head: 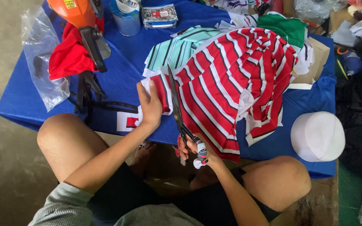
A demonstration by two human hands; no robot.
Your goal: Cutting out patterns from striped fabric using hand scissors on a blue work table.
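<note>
A red-and-white striped fabric (231, 79) lies heaped on a low blue table (118, 67). My left hand (149, 104) presses flat on the fabric's left edge, fingers together, at the table's front. My right hand (193, 150) grips the handles of a pair of large dark scissors (177, 106), whose blades point away from me and run along the cloth just right of my left hand. A teal-and-white striped fabric (177, 48) lies under the red one. A small red-and-white offcut (127, 122) sits at the table's front edge.
A red cloth (70, 56) and an orange tool with a black handle (84, 25) sit at the back left, beside a clear plastic bag (42, 54). A blue cup (126, 16) and a small box (160, 16) stand behind. A white cap (317, 136) rests at the right. Green fabric (288, 27) lies behind.
</note>
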